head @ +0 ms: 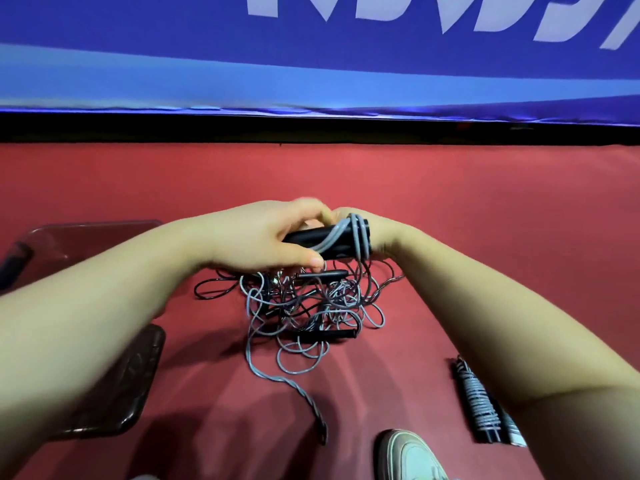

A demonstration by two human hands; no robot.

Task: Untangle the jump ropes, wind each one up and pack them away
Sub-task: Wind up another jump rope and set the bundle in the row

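Two bare forearms fill the lower corners, with a shoe (408, 455) on the red floor (485, 202) between them. The left hand (256, 237) grips a pair of black handles (304, 237) held above the floor, thumb underneath. Grey cord (356, 233) is wrapped round their right end. The right hand (381, 237) sits behind that end, and I cannot tell whether it clasps anything. Directly below lies the tangle (311, 306) of grey and black ropes. A finished wound rope (481, 407) lies well apart at right, partly under the forearm.

The cord seems to drop from the handles into the tangle, so winding against it would likely cinch knots or drag the heap. Loose turns could also slide off the handles' end. A twisted strand (298, 393) trails near the shoe and could be trodden on.

The left fingertips are blurred, the number of ropes is unclear, and the tinted containers (114, 382) at left are cut off by the arm.
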